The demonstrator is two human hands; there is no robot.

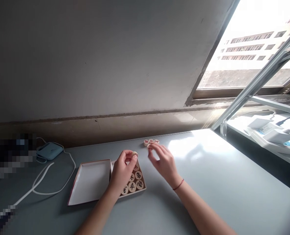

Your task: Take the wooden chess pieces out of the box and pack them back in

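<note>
My left hand (122, 169) hovers over a shallow box (143, 186) of round wooden Chinese chess pieces (135, 182) and pinches one piece (135, 153) between thumb and fingertips. My right hand (163, 161) reaches toward a short row of three pieces (151, 141) lying on the grey table (208, 182); its fingertips pinch another pale piece (149, 146) just below that row. A red string circles my right wrist. The box's white lid (91, 181) lies upturned to the left of the box.
A small blue device (49, 150) with a white cable (59, 182) sits at the table's left. A blurred patch covers the far left. At right, a metal frame (252, 85) and a shelf with white chargers (274, 133) stand below the window.
</note>
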